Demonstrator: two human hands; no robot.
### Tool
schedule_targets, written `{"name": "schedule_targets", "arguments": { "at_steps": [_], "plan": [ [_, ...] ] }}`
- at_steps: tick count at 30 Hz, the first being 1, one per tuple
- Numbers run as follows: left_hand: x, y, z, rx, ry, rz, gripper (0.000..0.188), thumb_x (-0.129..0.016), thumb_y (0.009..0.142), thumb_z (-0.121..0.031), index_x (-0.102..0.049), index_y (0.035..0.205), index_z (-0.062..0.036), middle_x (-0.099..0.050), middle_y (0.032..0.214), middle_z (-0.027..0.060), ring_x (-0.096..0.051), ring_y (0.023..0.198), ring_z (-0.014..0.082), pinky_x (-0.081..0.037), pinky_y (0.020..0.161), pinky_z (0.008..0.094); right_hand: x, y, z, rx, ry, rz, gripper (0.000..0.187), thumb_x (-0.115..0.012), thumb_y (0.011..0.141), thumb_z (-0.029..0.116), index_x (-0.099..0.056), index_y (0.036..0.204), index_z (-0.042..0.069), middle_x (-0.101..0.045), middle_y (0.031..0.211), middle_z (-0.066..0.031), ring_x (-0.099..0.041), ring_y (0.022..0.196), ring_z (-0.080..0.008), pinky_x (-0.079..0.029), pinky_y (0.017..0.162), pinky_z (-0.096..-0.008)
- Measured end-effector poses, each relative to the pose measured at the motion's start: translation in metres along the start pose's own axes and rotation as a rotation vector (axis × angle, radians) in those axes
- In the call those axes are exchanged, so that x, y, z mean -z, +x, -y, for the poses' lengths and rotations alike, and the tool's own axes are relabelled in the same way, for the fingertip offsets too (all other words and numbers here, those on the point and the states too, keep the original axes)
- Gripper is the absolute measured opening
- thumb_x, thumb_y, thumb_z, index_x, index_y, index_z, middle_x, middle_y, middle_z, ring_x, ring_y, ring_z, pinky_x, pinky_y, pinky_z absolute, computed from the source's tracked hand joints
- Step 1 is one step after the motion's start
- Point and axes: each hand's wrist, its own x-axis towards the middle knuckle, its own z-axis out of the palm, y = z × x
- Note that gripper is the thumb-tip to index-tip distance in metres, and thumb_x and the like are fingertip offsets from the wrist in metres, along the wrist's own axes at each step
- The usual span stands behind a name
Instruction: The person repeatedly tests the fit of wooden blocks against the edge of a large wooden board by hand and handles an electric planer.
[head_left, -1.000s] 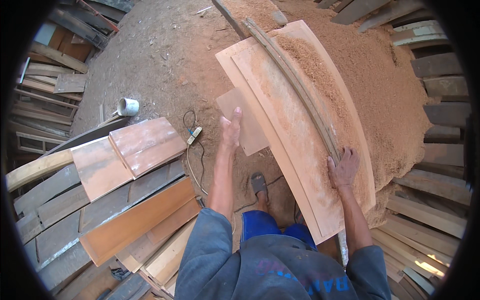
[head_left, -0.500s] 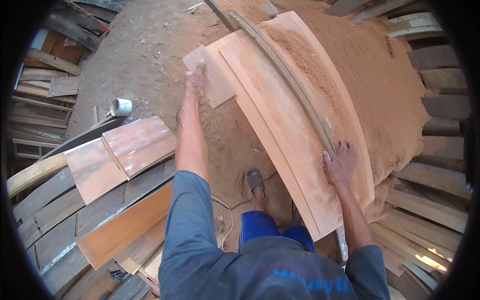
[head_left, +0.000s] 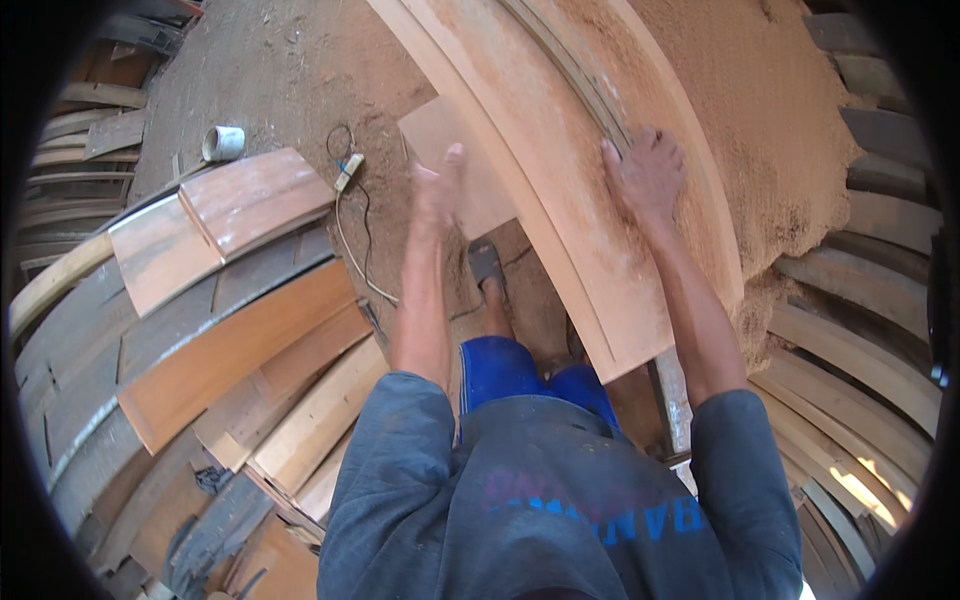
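Note:
My left hand (head_left: 437,190) grips the left edge of a flat rectangular wooden board (head_left: 480,175), its thumb on top and its fingers underneath, somewhat blurred. The board lies level against the left edge of a long wooden work surface (head_left: 610,300) strewn with sawdust; whether it slips under that edge I cannot tell. My right hand (head_left: 650,178) is curled over the near end of a narrow wooden strip (head_left: 572,60) running lengthwise along the work surface. The strip's far end is out of the picture.
Reddish sawdust (head_left: 770,170) is heaped right of the work surface. At left, panels (head_left: 255,195) lie on stacked boards (head_left: 240,350), with a white cup (head_left: 223,143) behind them. A power strip (head_left: 349,172) and its cord lie on the dirt floor. More planks (head_left: 860,350) stand at right.
My left hand has brought the board nearer to me along the work surface's left edge. My right hand stays at the strip's near end. The whole view has shifted.

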Motion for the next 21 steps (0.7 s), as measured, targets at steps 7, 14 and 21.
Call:
{"name": "schedule_targets", "arguments": {
  "at_steps": [7, 14, 21],
  "plan": [
    [-0.031, -0.127, 0.030, 0.059, -0.170, -0.095, 0.054, -0.072, 0.096, -0.015, -0.047, 0.140, 0.0059, -0.065, 0.127, 0.0151, -0.064, 0.110, 0.0222, -0.054, 0.094, 0.0344, 0.000, 0.003, -0.003, -0.005, -0.053, 0.074, 0.076, -0.051, 0.099, 0.064, -0.050, 0.139, -0.001, -0.049, 0.136, -0.0267, -0.049, 0.126, -0.0425, -0.040, 0.104, -0.0570],
    [-0.032, -0.162, 0.038, 0.066, 0.008, -0.027, 0.057, -0.072, 0.094, -0.015, -0.046, 0.140, 0.0069, -0.064, 0.126, 0.0180, -0.065, 0.112, 0.0252, -0.051, 0.099, 0.0355, -0.004, -0.003, -0.003, -0.011, -0.052, 0.037, 0.076, -0.048, 0.100, 0.063, -0.049, 0.141, -0.001, -0.046, 0.139, -0.0283, -0.048, 0.128, -0.0421, -0.041, 0.104, -0.0557],
    [-0.051, -0.245, 0.055, 0.075, 0.072, -0.082, 0.061, -0.072, 0.092, -0.017, -0.044, 0.141, 0.0081, -0.064, 0.129, 0.0214, -0.065, 0.114, 0.0289, -0.051, 0.099, 0.0373, 0.006, -0.006, -0.003, -0.001, -0.035, 0.106, 0.078, -0.047, 0.100, 0.063, -0.049, 0.140, -0.004, -0.049, 0.134, -0.0312, -0.048, 0.128, -0.0436, -0.041, 0.104, -0.0564]
  ]
}}
